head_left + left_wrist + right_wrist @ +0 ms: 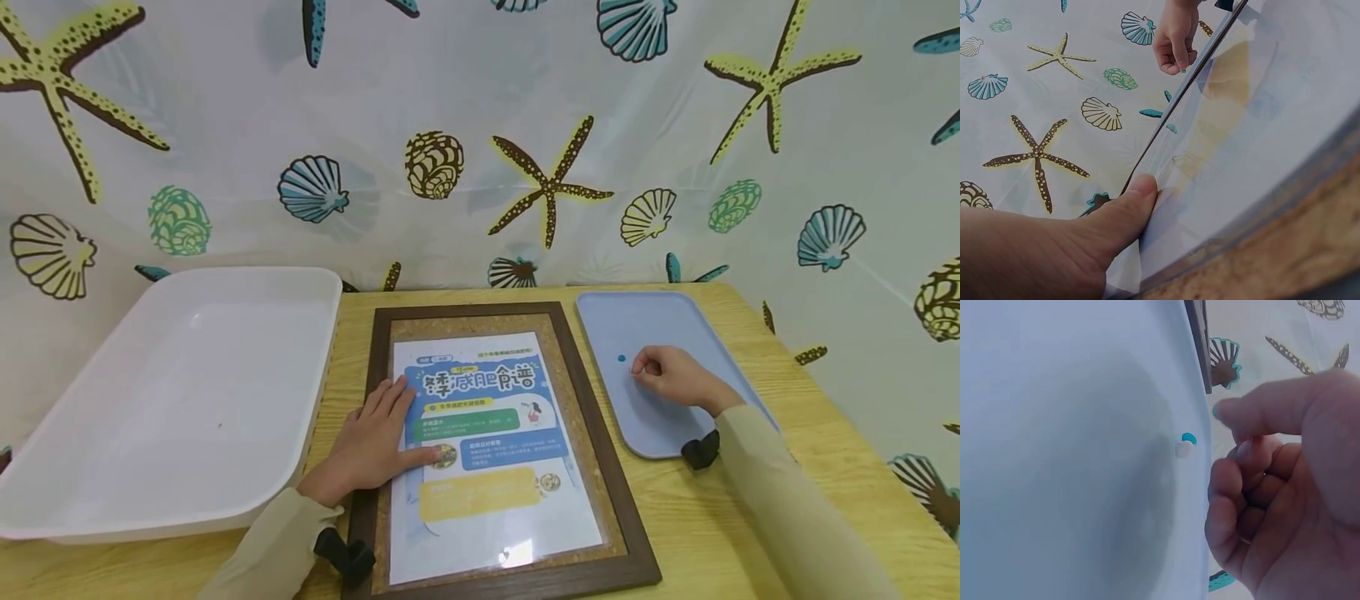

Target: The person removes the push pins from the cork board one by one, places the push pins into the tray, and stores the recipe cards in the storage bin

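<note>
My left hand (377, 442) rests with fingers spread on the left side of a printed sheet (495, 533). The sheet lies over a brown-framed cork board (618, 533); the left wrist view shows my thumb (1125, 212) on its glossy surface. Over the blue tray (607, 312), my right hand (675, 377) has curled fingers and pinches a small teal pin at the fingertips. Only a teal speck of that pin (1215, 411) shows in the right wrist view. Another small teal pin (621, 358) lies on the tray, left of my right hand; a whitish spot adjoins it in the right wrist view.
A large white basin (187, 375) stands at the left, its right rim near the cork board. Wood-grain tabletop (757, 350) shows beyond the tray on the right. A curtain (450, 75) with starfish and shells hangs behind the table.
</note>
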Demonstrator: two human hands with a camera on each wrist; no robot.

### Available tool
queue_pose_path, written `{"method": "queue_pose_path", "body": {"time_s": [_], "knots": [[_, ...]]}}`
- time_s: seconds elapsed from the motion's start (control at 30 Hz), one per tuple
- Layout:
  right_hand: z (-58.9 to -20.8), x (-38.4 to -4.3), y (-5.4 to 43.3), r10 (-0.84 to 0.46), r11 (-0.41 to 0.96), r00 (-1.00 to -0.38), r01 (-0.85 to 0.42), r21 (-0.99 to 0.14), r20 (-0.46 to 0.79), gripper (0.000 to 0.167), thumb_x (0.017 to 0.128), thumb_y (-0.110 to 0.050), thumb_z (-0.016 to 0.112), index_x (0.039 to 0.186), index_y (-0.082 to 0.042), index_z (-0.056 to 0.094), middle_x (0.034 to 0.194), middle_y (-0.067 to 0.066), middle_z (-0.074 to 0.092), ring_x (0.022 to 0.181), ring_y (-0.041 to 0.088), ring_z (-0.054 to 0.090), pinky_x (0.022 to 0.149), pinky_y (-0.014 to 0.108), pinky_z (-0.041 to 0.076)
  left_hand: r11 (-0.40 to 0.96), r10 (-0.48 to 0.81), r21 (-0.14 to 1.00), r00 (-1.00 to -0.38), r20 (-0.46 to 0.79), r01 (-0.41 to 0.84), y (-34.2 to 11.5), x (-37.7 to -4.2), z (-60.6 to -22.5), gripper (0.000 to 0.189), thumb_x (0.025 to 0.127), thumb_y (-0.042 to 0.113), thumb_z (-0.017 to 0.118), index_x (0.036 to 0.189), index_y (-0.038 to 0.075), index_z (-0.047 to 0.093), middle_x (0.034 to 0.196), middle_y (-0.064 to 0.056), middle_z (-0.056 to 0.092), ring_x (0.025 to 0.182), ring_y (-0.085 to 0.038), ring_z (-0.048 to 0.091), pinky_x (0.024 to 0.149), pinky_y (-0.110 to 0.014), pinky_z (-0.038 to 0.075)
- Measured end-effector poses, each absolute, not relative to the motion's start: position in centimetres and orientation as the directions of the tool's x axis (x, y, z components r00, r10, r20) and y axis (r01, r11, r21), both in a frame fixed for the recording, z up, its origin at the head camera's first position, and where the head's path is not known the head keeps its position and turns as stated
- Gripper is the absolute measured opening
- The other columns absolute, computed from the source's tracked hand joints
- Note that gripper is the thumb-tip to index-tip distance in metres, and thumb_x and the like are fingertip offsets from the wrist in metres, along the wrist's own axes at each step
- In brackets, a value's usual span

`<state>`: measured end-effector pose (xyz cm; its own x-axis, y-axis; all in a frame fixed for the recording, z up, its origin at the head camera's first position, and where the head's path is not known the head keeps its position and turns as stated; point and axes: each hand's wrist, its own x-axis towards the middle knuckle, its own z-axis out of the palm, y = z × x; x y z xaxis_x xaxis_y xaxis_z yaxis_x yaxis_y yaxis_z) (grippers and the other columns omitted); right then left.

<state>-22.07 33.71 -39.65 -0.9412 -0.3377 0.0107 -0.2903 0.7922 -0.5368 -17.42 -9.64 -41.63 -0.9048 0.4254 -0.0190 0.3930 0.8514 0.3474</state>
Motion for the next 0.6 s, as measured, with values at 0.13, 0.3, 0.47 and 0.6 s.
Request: {"method": "queue_pose_path", "body": {"time_s": [0.13,0.3,0.47,0.6], "knots": [[-39.8,-22.6,34.4,-0.315,0.807,-0.949,-0.281,-0.519,0.023,0.005,0.09,0.0,0.057,0.087,0.001,0.062,0.072,0.003,0.054,0.065,0.013,0.044,0.061,0.026,0.038,0.851,0.428,0.341,-0.904,-0.012,0.399,-9.7,-17.5,-41.7,0.097,0.081,0.058,0.067,0.147,-0.005,0.032,0.156,-0.024,0.023,0.144,-0.044,0.019,0.103,-0.069,0.027],[-39.9,-23.2,35.2,-0.274,0.818,-0.962,-0.235,-0.525,0.004,0.006,0.09,-0.001,0.057,0.088,0.003,0.061,0.075,0.006,0.057,0.068,0.014,0.047,0.064,0.028,0.04,0.854,0.427,0.336,-0.904,-0.016,0.398,-9.7,-17.4,-41.5,0.097,0.082,0.058,0.066,0.146,-0.006,0.032,0.156,-0.024,0.024,0.144,-0.044,0.019,0.104,-0.068,0.028],[-40.3,-23.6,36.1,-0.221,0.814,-0.975,-0.172,-0.555,-0.021,0.009,0.09,-0.002,0.057,0.091,0.005,0.062,0.078,0.008,0.059,0.07,0.014,0.049,0.066,0.027,0.042,0.852,0.428,0.346,-0.903,-0.028,0.393,-9.7,-17.3,-41.4,0.098,0.081,0.058,0.067,0.147,-0.006,0.031,0.156,-0.024,0.023,0.144,-0.044,0.018,0.104,-0.068,0.027],[-40.4,-23.8,36.6,-0.207,0.801,-0.978,-0.155,-0.578,-0.025,0.01,0.09,-0.003,0.058,0.092,0.005,0.062,0.077,0.007,0.059,0.07,0.014,0.048,0.065,0.025,0.041,0.851,0.428,0.346,-0.904,-0.019,0.395,-9.7,-17.5,-41.5,0.097,0.082,0.058,0.066,0.147,-0.006,0.031,0.156,-0.024,0.023,0.144,-0.044,0.018,0.104,-0.069,0.027]]}}
